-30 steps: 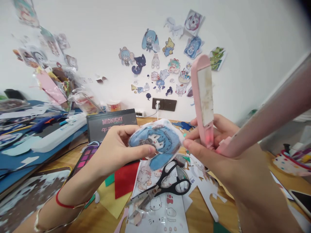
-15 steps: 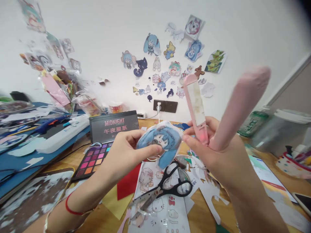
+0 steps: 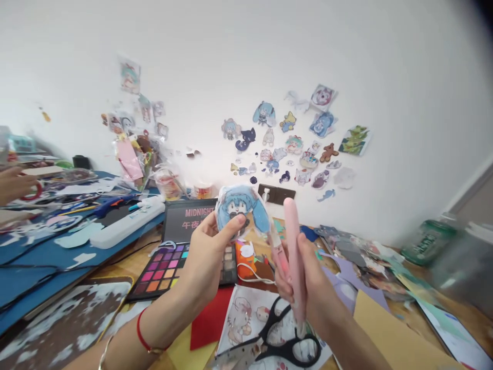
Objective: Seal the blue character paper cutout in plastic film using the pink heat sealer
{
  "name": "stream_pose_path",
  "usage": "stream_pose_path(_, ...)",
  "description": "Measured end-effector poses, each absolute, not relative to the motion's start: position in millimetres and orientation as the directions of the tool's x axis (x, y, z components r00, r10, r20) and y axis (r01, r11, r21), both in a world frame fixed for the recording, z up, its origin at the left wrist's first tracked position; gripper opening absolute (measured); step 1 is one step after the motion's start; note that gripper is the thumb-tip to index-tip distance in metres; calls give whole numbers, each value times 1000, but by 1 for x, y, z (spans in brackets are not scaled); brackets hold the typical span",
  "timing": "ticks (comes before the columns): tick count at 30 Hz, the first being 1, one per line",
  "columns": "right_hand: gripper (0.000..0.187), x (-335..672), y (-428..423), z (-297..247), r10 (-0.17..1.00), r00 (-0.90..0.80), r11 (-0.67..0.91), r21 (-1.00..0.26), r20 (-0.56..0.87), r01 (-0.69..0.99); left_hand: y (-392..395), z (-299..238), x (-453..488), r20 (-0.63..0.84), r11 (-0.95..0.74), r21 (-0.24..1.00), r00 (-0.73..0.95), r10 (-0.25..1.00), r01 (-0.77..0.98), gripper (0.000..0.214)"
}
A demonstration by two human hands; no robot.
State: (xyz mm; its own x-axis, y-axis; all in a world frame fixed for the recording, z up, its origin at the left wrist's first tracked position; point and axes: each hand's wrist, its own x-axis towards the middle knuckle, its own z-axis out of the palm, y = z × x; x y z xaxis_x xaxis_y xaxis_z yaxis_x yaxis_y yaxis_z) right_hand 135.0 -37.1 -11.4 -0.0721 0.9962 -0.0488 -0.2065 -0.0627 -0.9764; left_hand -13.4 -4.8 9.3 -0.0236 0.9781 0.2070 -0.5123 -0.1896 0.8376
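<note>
My left hand pinches a laminated blue-haired character cutout by its lower left, thumb on top and fingers behind. My right hand is wrapped round a small pink hair straightener, whose two arms stand apart. Its plate side lies close beside the cutout's right edge; whether they touch I cannot tell. Below both hands, black-handled scissors lie on a sheet of printed drawings.
An eyeshadow palette stands with its lid up behind my left forearm. Red paper, paper scraps and a white power strip lie around. Another person's hand is at far left. Stickers cover the wall.
My view has swung left and up. The straightener has turned, its arms come nearer each other, and its plate side has moved up to the cutout's right edge. The cutout has tilted in my left hand.
</note>
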Motion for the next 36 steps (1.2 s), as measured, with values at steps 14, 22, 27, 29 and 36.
stream_pose_path(14,43,111,-54,-17,1000,18,23,-951,18,-308,-13,0,-4,256,-245,863,-37,966,-442,23)
stream_pose_path(22,48,117,-51,-20,995,-40,75,-964,88,-254,-15,2,-5,229,-215,856,-28,973,-470,23)
stream_pose_path(27,58,126,-50,-14,992,-115,40,-996,49,-81,-8,9,-15,284,-279,848,-58,957,-450,22)
stream_pose_path(29,53,137,-49,-5,986,-132,112,-992,103,61,-5,14,-23,323,-314,850,-54,945,-423,22)
stream_pose_path(36,33,179,-51,19,891,-172,393,-523,421,756,-1,31,-46,397,-367,892,69,915,-262,17)
